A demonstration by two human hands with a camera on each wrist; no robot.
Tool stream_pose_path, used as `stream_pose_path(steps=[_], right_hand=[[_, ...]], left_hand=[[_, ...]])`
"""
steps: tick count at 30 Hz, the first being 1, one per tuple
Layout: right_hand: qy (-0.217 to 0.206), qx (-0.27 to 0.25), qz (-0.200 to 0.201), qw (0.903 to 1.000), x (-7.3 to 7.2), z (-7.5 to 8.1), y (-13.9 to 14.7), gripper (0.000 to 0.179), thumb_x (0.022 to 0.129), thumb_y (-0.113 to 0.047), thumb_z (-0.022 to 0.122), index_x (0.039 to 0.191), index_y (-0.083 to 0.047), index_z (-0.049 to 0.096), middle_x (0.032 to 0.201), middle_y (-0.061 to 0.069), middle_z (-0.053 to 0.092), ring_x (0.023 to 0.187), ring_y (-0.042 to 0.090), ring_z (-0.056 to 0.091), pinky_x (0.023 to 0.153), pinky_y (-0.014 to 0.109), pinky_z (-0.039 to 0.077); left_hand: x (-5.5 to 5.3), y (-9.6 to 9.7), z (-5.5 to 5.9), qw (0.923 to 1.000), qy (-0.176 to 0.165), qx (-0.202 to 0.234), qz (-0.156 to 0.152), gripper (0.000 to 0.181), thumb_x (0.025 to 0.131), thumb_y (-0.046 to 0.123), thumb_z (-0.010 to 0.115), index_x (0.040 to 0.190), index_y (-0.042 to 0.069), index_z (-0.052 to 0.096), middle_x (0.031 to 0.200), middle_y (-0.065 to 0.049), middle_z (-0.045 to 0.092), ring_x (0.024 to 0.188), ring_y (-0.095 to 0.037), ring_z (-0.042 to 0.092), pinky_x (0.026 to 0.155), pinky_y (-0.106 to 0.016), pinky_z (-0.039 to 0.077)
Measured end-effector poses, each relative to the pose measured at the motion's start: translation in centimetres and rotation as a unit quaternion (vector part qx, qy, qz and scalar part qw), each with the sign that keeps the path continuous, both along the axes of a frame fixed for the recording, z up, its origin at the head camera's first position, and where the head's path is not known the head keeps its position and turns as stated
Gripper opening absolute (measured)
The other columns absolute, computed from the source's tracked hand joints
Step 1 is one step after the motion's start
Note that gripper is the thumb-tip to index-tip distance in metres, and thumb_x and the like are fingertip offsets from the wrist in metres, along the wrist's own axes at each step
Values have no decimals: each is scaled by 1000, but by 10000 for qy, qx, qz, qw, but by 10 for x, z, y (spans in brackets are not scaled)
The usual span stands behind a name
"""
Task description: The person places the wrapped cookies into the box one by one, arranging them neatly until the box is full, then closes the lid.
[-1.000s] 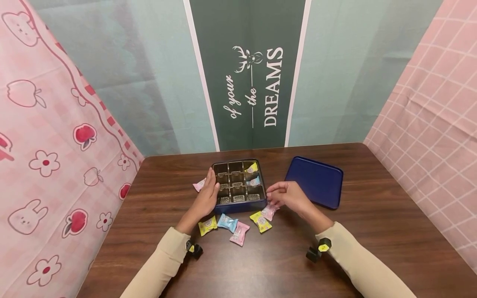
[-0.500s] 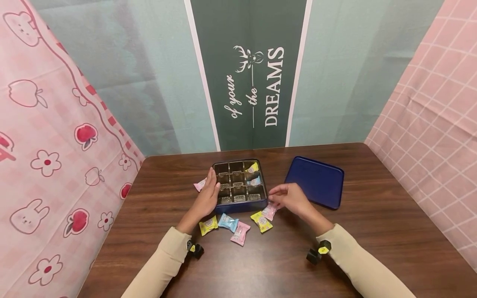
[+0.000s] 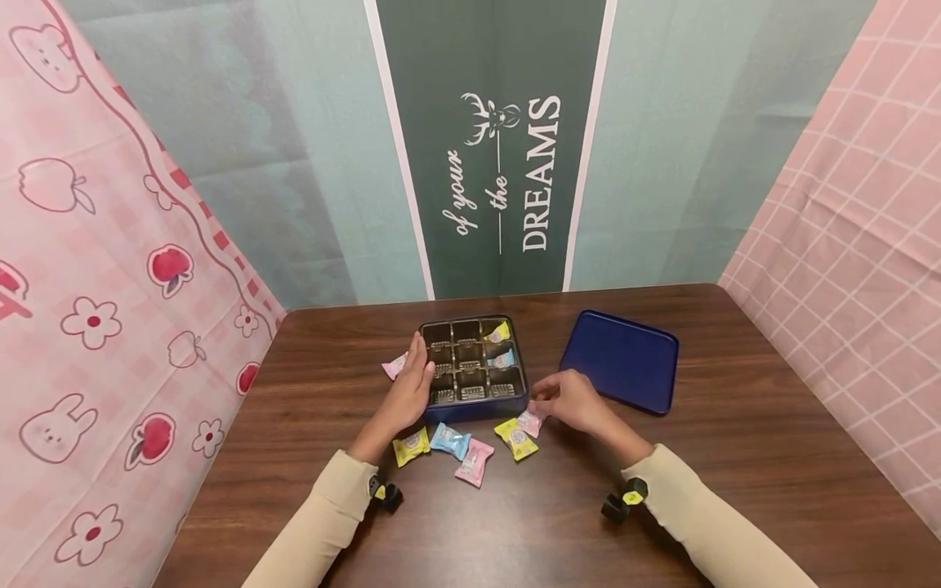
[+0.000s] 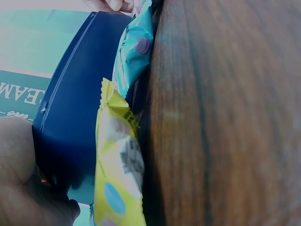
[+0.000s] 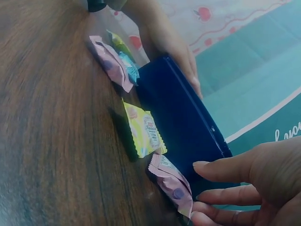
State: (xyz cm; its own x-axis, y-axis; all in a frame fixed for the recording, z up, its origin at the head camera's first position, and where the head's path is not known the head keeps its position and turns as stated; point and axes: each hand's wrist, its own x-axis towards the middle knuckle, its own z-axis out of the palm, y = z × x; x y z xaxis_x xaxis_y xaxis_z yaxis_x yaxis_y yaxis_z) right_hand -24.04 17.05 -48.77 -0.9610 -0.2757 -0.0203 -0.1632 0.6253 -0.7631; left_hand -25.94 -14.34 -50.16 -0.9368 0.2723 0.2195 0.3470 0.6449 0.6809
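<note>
A dark blue tin [image 3: 485,406] holds a black divided tray [image 3: 469,354]; a yellow wrapped candy [image 3: 497,332] and a blue one [image 3: 501,358] sit in its right column. My left hand [image 3: 403,396] rests along the tin's left side, fingers straight. At the tin's near right corner, my right hand [image 3: 577,400] reaches down to a pink wrapped candy [image 5: 171,183]. Its fingertips touch or nearly touch that candy's end, and in the right wrist view the thumb stands apart from the fingers. A yellow candy [image 5: 145,129] lies next to the pink one.
Before the tin lie a yellow candy [image 3: 411,446], a blue candy [image 3: 450,440] and a pink candy [image 3: 474,462]. Another pink candy [image 3: 394,365] is partly hidden left of my left hand. The blue lid [image 3: 621,359] lies on the wooden table [image 3: 544,523] at the right.
My right hand has lowered slightly toward the near edge and closer to the pink candy, its fingers drawing together a little. The left hand and tin stay put.
</note>
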Motion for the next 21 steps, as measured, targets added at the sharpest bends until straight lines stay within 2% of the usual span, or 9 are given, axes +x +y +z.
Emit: stream_pose_path(steps=[4, 11, 21], right_hand=[[104, 249, 130, 9996, -1, -3, -1, 29, 80, -10, 85, 106, 1, 77, 79, 2, 69, 65, 14, 58, 55, 30, 49], [248, 475, 405, 9977, 0, -3, -2, 33, 76, -11, 89, 104, 2, 76, 75, 1, 63, 65, 13, 54, 55, 27, 46], [46, 541, 458, 9975, 0, -4, -1, 21, 75, -15, 91, 84, -7, 74, 72, -1, 62, 67, 14, 54, 56, 26, 44]], left_hand=[[0, -1, 1, 10000, -17, -12, -5, 60, 113, 24, 32, 158, -8, 10, 168, -24, 3, 152, -40, 15, 120, -55, 21], [-1, 0, 0, 10000, 3, -8, -8, 59, 112, 18, 36, 157, -11, 11, 167, -27, 4, 151, -43, 16, 119, -58, 21], [-1, 0, 0, 10000, -66, -30, 15, 60, 112, 18, 37, 158, -9, 9, 167, -26, 3, 151, -42, 17, 119, -57, 22]])
